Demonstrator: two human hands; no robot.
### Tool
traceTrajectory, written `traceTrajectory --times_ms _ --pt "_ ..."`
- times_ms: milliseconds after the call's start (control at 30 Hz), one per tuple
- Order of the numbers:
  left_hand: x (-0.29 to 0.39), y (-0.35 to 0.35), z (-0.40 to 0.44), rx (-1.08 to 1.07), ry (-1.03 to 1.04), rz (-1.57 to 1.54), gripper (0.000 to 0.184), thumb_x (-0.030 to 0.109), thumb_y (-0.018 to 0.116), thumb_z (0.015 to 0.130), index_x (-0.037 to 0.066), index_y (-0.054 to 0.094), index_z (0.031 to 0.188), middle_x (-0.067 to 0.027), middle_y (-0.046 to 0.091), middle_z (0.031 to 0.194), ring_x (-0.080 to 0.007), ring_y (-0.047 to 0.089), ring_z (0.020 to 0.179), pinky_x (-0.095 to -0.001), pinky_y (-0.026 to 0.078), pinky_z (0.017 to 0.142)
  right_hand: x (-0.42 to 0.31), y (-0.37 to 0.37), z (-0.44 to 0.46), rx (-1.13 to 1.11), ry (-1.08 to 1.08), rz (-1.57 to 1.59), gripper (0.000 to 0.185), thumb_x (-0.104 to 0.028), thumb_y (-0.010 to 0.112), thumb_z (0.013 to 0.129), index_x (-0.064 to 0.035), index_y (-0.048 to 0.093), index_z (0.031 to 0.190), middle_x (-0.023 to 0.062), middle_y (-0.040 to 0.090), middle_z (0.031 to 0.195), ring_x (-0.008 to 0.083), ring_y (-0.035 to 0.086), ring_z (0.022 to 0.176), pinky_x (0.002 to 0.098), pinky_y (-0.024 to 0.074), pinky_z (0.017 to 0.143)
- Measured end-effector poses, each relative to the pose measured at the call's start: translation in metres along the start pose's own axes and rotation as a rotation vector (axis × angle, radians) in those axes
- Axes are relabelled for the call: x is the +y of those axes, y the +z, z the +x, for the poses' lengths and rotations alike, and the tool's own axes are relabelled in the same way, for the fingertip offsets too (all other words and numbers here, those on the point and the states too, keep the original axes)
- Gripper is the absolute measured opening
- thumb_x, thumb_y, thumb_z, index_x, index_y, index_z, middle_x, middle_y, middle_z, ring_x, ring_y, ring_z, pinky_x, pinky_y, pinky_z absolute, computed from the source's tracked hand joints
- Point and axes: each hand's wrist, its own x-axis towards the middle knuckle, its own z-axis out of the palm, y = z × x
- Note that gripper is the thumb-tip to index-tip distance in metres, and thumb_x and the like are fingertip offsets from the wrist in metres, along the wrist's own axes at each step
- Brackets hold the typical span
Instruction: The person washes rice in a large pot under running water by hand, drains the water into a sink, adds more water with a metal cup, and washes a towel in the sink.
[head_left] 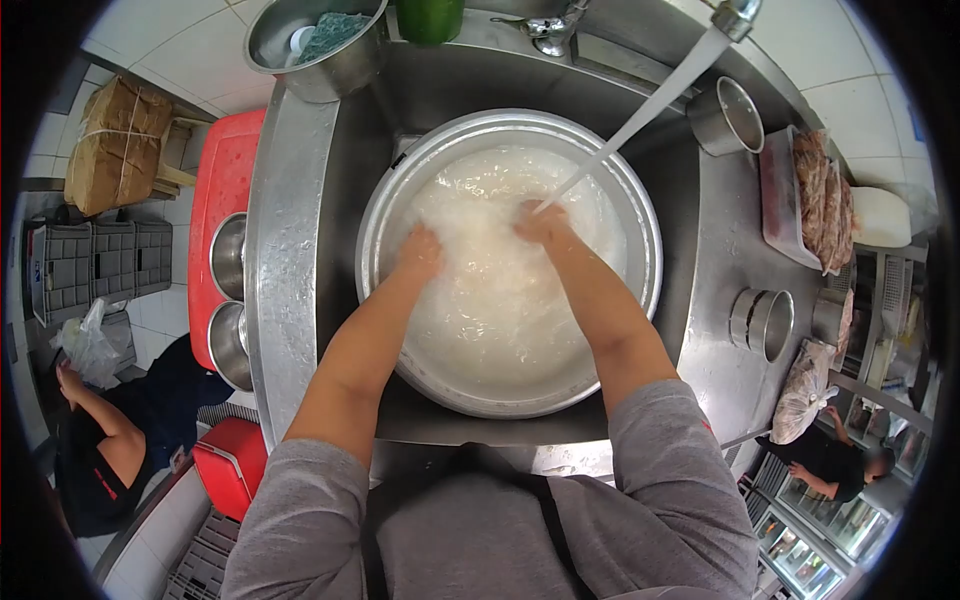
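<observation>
I see the left hand (421,252) partly submerged in cloudy water (500,330) inside the metal pot (369,250), located in the sink (345,190). Rightward, the right hand (541,221) meets the tap stream (640,121). I cannot tell whether either hand's fingers grasp anything.

- A water stream (640,116) slants from upper right into the basin (648,270), barring a pass.
- Mid-frame, cloudy water (490,310) leaves room between left hand (423,250) and right hand (541,221).
- At right, bare surface (718,235) lies between cup (724,117) and tins (762,324) (a tray (783,205) stands beside it).
- Upper left, a pot (342,82) blocks passage.
</observation>
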Motion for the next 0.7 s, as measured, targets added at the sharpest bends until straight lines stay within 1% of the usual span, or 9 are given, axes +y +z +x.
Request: traceTrajectory --times_ms 33,67,133,167,200,233,267,333,700 --pt "0.001 0.002 -0.005 -0.096 0.052 0.126 0.028 0.018 0.044 0.075 0.007 0.060 0.094 -0.0163 0.055 0.103 -0.0291 0.053 0.095 -0.0392 0.044 0.078 0.000 -0.013 -0.017 0.051 0.097 0.140 0.049 -0.040 0.050 0.073 -0.0115 0.050 0.113 0.0124 0.050 0.114 0.0264 0.045 0.108 0.0345 0.0335 0.091" --pt "0.002 0.005 -0.009 -0.087 0.054 0.125 0.028 0.018 0.044 0.075 0.007 0.060 0.094 -0.0163 0.055 0.103 -0.0291 0.053 0.095 -0.0392 0.044 0.078 0.016 -0.010 -0.018 0.060 0.097 0.135 0.049 -0.040 0.050 0.073 -0.0115 0.050 0.113 0.0124 0.050 0.114 0.0264 0.045 0.108 0.0345 0.0335 0.091" --pt "0.004 0.013 -0.017 -0.181 -0.017 -0.065 0.026 0.018 0.044 0.075 0.006 0.062 0.090 -0.0133 0.058 0.098 -0.0264 0.056 0.091 -0.0378 0.044 0.077 0.067 0.014 -0.007 -0.057 0.105 -0.067 0.059 -0.045 0.052 0.072 -0.0044 0.047 0.115 0.0164 0.047 0.116 0.0264 0.044 0.110 0.0338 0.0316 0.093" --pt "0.004 0.022 -0.019 -0.173 -0.018 -0.068 0.026 0.018 0.044 0.075 0.006 0.062 0.090 -0.0133 0.058 0.098 -0.0264 0.056 0.091 -0.0378 0.044 0.077 0.099 0.039 0.003 -0.010 0.123 0.024 0.066 -0.048 0.052 0.071 -0.0010 0.045 0.115 0.0179 0.046 0.117 0.0269 0.043 0.110 0.0337 0.0319 0.093" --pt "0.003 0.033 -0.020 -0.225 0.083 -0.028 0.027 0.017 0.043 0.075 0.005 0.062 0.090 -0.0129 0.058 0.099 -0.0266 0.057 0.090 -0.0372 0.044 0.077 0.119 0.059 0.005 0.035 0.139 0.117 0.072 -0.052 0.053 0.069 0.0024 0.043 0.116 0.0194 0.046 0.117 0.0274 0.043 0.110 0.0335 0.0321 0.093" --pt "0.002 0.038 -0.021 -0.274 0.183 0.014 0.027 0.017 0.042 0.076 0.004 0.062 0.090 -0.0125 0.058 0.099 -0.0268 0.057 0.089 -0.0366 0.044 0.077 0.114 0.059 -0.011 0.002 0.216 0.189 0.074 -0.053 0.053 0.070 0.0025 0.042 0.117 0.0180 0.045 0.118 0.0277 0.042 0.111 0.0335 0.0313 0.094" --pt "0.003 0.036 -0.021 -0.265 0.182 0.015 0.027 0.017 0.042 0.076 0.004 0.062 0.090 -0.0125 0.058 0.099 -0.0268 0.057 0.089 -0.0366 0.044 0.077 0.106 0.057 -0.032 -0.031 0.291 0.261 0.075 -0.053 0.053 0.070 0.0027 0.040 0.118 0.0165 0.045 0.119 0.0280 0.041 0.112 0.0336 0.0305 0.095" --pt "0.015 0.036 -0.029 -0.231 0.186 -0.013 0.028 0.018 0.043 0.075 0.005 0.061 0.092 -0.0127 0.058 0.100 -0.0270 0.057 0.090 -0.0367 0.044 0.078 0.076 0.032 -0.094 -0.293 0.244 0.669 0.068 -0.051 0.045 0.077 0.0030 0.040 0.117 0.0184 0.044 0.118 0.0324 0.041 0.109 0.0340 0.0329 0.092" --pt "0.064 0.053 -0.044 -0.092 0.225 -0.171 0.035 0.024 0.047 0.074 0.006 0.054 0.104 -0.0137 0.054 0.106 -0.0279 0.052 0.096 -0.0370 0.041 0.083 0.017 0.123 -0.090 -0.179 0.144 0.449 0.057 -0.044 0.043 0.079 0.0018 0.045 0.113 0.0173 0.048 0.113 0.0303 0.044 0.106 0.0350 0.0344 0.090"
